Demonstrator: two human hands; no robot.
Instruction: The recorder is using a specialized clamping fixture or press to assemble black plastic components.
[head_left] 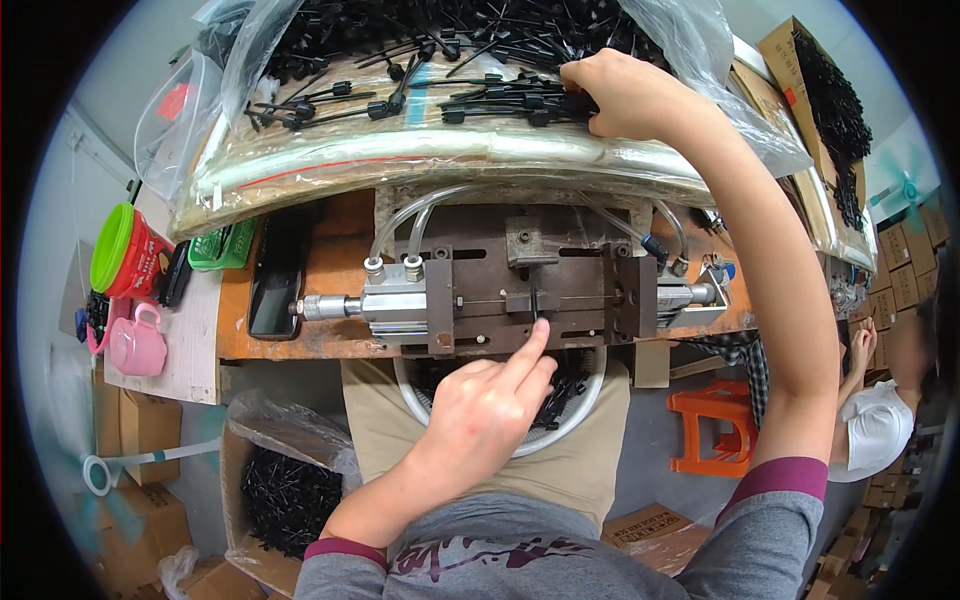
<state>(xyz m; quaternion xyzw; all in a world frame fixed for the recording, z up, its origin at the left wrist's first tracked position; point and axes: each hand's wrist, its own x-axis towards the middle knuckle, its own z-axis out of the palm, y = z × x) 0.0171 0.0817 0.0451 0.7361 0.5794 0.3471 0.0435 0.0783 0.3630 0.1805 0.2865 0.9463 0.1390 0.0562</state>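
Observation:
My left hand is at the middle of a metal clamping fixture. Its index finger is stretched out, with the tip against the lower end of a thin black plastic part standing in the fixture's centre. The other fingers are curled and its thumb is hidden. Beyond the fixture my right hand reaches into a heap of black plastic parts with thin stems and thick heads. Thumb and fingers close around parts at the heap's edge; the exact grip is partly hidden.
Air cylinders with clear hoses flank the fixture. A phone, pink cup and red-green tub lie left. Below are a round container on my lap and a carton of black parts. An orange stool and another person are right.

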